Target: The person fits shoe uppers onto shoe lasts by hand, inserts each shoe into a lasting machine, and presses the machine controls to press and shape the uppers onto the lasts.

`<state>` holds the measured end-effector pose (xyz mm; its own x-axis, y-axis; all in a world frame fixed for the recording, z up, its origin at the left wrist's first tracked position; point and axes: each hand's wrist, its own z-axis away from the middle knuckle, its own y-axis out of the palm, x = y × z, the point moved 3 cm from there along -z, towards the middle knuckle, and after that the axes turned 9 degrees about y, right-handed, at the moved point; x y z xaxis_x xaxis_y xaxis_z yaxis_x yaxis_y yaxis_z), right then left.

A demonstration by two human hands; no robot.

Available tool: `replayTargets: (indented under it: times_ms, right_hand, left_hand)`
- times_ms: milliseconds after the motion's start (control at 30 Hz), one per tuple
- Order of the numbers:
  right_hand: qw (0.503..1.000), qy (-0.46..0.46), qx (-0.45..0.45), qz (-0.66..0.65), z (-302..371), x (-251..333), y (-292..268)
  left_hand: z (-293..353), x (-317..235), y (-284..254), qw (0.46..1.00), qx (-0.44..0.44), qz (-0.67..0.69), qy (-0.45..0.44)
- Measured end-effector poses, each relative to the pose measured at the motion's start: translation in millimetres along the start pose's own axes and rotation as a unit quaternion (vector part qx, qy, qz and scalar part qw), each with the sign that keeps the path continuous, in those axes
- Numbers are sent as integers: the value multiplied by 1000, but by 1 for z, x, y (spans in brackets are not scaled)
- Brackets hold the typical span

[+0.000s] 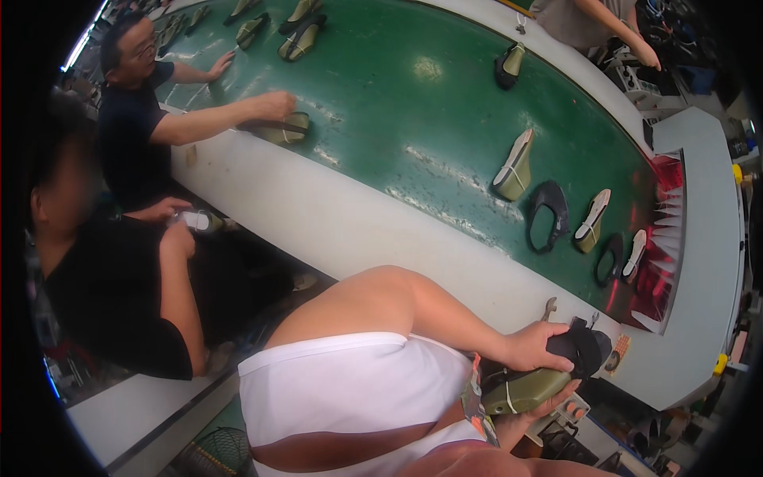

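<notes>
Green conveyor [413,103], shoe last [528,389] half-hidden by hand [536,346]

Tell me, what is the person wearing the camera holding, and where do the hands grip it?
An olive shoe last with a black upper: left hand on top, right hand underneath.

Shoe lasts [514,168] lie on the belt [413,111] behind the held shoe [540,374]

Nine olive shoe lasts [513,168], three black uppers [548,213], three co-workers [131,119]
</notes>
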<state>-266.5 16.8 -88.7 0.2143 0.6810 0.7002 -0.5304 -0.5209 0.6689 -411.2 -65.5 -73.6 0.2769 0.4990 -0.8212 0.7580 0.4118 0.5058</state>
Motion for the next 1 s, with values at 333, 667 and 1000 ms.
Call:
replayTargets:
  times_ms: [333, 667, 1000]
  right_hand:
    - [997, 4, 71, -7, -5, 1, -4]
    - [999, 12, 42, 10, -4, 6, -14]
    - [994, -15, -108, 28, -9, 3, -4]
  left_hand:
    - [-3, 7, -1, 1000, 4, -12, -4]
    - [-3, 16, 2, 1000, 0, -9, -14]
    - [-8, 22, 4, 999, -12, 9, -38]
